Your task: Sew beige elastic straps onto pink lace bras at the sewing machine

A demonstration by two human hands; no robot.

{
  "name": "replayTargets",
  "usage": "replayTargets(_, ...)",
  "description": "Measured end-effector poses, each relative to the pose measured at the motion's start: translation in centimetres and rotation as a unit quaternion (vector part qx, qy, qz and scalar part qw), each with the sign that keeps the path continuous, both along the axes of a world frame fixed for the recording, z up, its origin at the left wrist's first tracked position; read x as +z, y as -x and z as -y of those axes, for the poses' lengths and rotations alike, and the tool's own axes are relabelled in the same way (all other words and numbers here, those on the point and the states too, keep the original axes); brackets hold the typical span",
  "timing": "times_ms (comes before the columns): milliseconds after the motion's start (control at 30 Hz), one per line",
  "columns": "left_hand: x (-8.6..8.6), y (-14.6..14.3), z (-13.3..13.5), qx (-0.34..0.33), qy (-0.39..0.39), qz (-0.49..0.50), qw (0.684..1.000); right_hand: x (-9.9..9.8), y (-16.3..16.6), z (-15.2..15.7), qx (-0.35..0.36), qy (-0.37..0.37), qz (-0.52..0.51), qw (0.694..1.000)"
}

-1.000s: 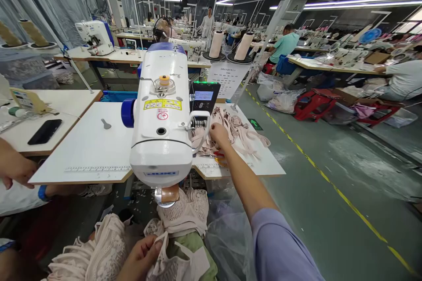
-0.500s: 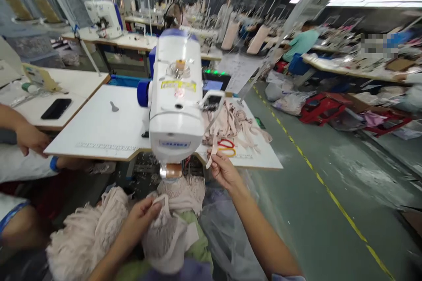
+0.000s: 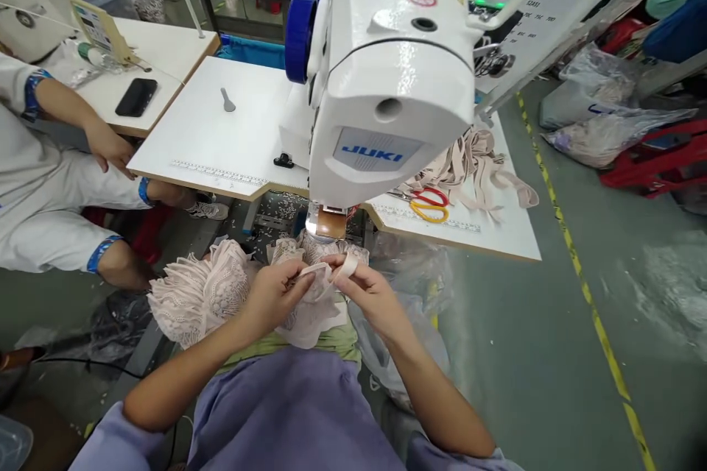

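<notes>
My left hand is closed on a pale pink lace garment piece in my lap. My right hand pinches a narrow pale strap against that piece. Both hands meet just below the head of a white JUKI sewing machine. A bundle of pink lace pieces lies to the left of my left hand. More pale straps are heaped on the white sewing table, with red and yellow scissors beside them.
A person in white sits at the left by a second table with a black phone. Clear plastic bags and red crates lie on the green floor at the right. A yellow floor line runs alongside.
My right hand has come down from the table with a strap and joined my left hand at the lace piece. The view has tilted downward and closer to the machine.
</notes>
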State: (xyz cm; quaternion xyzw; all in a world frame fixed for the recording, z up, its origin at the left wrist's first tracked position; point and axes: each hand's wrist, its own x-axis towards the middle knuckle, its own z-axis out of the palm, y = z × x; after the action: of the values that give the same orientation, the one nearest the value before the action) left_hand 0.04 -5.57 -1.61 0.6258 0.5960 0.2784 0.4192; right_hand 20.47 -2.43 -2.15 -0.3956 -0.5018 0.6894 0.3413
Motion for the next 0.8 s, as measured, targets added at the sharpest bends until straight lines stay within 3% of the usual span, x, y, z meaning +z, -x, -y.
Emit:
replayTargets(133,0.1,-0.1,0.1,-0.015,-0.021,-0.04,0.999,0.4,0.7,-0.1,0.001,-0.114,0.088,0.99)
replayTargets(233,0.6,-0.3,0.2,-0.063,-0.079,-0.016,0.995,0.6,0.7,-0.3,-0.016,-0.157,0.082,0.984)
replayTargets(333,0.2,-1.1,0.6,-0.109,-0.111,0.056,0.986,0.9,0.5,-1.0,-0.003,-0.097,0.029,0.995)
replayTargets(400,-0.5,-1.8,0.7,-0.077,-0.115,0.079,0.987,1.1,0.2,-1.8,-0.007,-0.052,0.016,0.998)
replayTargets(500,-1.1,-2.0,0.1,-0.047,-0.202,0.025,0.978,1.0,-0.6,-3.4,-0.018,-0.022,0.029,0.999)
replayTargets(600,-0.4,-1.0,-1.8,-0.136,-0.329,-0.066,0.932,0.5,-1.7,-5.4,-0.029,0.01,0.041,0.999)
replayTargets(667,0.4,-0.3,-3.3,-0.147,-0.323,-0.098,0.93,0.1,-2.2,-7.0,-0.044,0.014,0.053,0.998)
replayTargets(800,1.3,0.3,-5.4,-0.076,-0.205,-0.102,0.971,-0.1,-2.0,-10.4,-0.085,-0.069,0.123,0.986)
